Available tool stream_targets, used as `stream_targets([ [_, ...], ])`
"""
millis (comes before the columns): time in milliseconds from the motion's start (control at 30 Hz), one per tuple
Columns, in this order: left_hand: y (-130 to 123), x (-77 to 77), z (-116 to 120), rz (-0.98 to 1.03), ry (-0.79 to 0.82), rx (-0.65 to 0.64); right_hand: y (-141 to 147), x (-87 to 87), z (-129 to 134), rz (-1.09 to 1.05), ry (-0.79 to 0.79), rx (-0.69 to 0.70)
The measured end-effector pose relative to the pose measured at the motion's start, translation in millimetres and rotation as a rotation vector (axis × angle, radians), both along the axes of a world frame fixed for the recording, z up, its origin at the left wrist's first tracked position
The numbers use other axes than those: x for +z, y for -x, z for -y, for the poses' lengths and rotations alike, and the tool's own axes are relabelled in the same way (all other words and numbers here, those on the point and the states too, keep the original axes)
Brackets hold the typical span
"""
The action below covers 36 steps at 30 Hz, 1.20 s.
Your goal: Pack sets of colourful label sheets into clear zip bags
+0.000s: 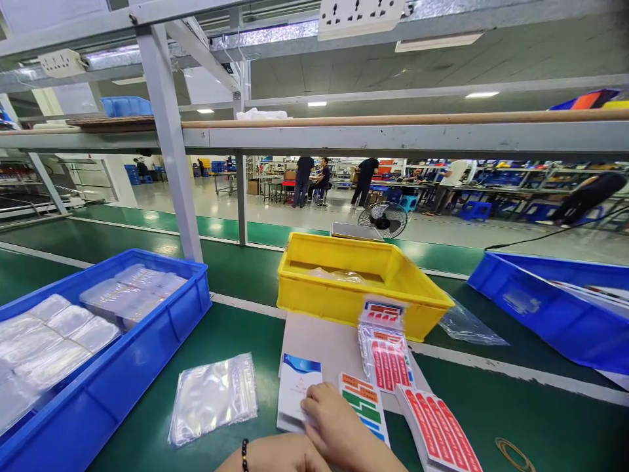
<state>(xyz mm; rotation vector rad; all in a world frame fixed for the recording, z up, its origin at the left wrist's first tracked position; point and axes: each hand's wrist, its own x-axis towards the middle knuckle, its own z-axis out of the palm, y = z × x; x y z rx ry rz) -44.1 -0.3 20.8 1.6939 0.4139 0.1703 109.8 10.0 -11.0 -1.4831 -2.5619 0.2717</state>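
Observation:
A stack of white booklets (298, 387) with a blue wave at the top lies on a grey board. My right hand (330, 414) is over its right side, fingers curled and pressed at the edge of the top booklet. Just below, my left hand (289, 453), with a dark bead bracelet at the wrist, is partly cut off by the frame; its fingers are hidden. Right of the booklets lie a sticker sheet (364, 405) in orange, green and blue and a stack of red-striped sticker sheets (439, 429). Clear zip bags (214, 396) lie flat to the left.
A blue bin (162, 321) of bundled clear bags stands left. Behind the booklets is a yellow bin (339, 305), with bagged sticker packs (386, 357) against its front. Another blue bin (521, 301) is right. Rubber bands (514, 453) lie lower right. A metal post (171, 144) supports the shelf.

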Motion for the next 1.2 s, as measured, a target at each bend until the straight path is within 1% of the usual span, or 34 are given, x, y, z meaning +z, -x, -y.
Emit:
stream_targets([
  [67,-1,0.8,2,-0.007,0.094,0.092,-11,-3.4,-3,-0.079,-0.129,0.014],
  [100,-3,-1.5,1,0.002,0.158,0.154,-17,-2.6,-4,-0.143,-0.212,0.007],
  [133,-5,-5.3,0,0.022,0.248,0.225,-23,0.3,-3,-0.216,-0.3,-0.004],
  [200,-10,-15.1,-4,0.095,0.504,0.359,-33,12.0,6,-0.334,-0.447,0.01],
  [267,-15,-23.2,-9,0.152,0.778,0.444,-41,27.1,20,-0.349,-0.492,0.106],
  [300,-17,-25.4,-10,0.164,0.88,0.472,-44,33.9,27,-0.333,-0.471,0.169],
  [333,-18,-26.1,-11,0.175,0.939,0.507,-48,39.4,34,-0.32,-0.428,0.228],
  [367,-20,-25.2,-11,0.19,0.963,0.552,-52,43.1,38,-0.319,-0.377,0.266],
  [400,-20,-23.0,-10,0.212,0.964,0.599,-57,45.2,39,-0.327,-0.33,0.26],
  [433,-21,-19.9,-9,0.237,0.954,0.636,-63,45.7,37,-0.329,-0.29,0.199],
  [467,-21,-16.2,-7,0.265,0.936,0.659,-69,45.1,33,-0.308,-0.245,0.087],
  [500,-21,-12.5,-6,0.283,0.924,0.659,-76,43.6,26,-0.252,-0.193,-0.054],
  [533,-20,-9.1,-4,0.286,0.922,0.636,-83,41.5,18,-0.164,-0.125,-0.202],
  [567,-20,-6.5,-3,0.281,0.923,0.605,-89,39.2,10,-0.066,-0.05,-0.318],
  [600,-19,-4.8,-2,0.276,0.924,0.578,-94,36.7,2,0.02,0.018,-0.402],
  [633,-18,-4.1,-2,0.271,0.924,0.557,-97,34.1,-5,0.081,0.068,-0.449],
  [700,-16,-5.4,-2,0.26,0.927,0.524,-100,29.2,-14,0.125,0.107,-0.485],
  [800,-13,-11.0,-2,0.238,0.933,0.457,-100,23.2,-19,0.107,0.107,-0.516],
  [900,-11,-16.0,-1,0.216,0.936,0.358,-99,19.4,-18,0.035,0.097,-0.534],
  [967,-11,-17.5,0,0.21,0.945,0.328,-101,18.5,-18,-0.043,0.106,-0.54],
  [1067,-13,-16.4,1,0.181,0.972,0.371,-111,22.5,-16,-0.214,0.107,-0.55],
  [1200,-20,-12.7,3,0.131,1.014,0.483,-135,39.1,-11,-0.524,0.018,-0.618],
])
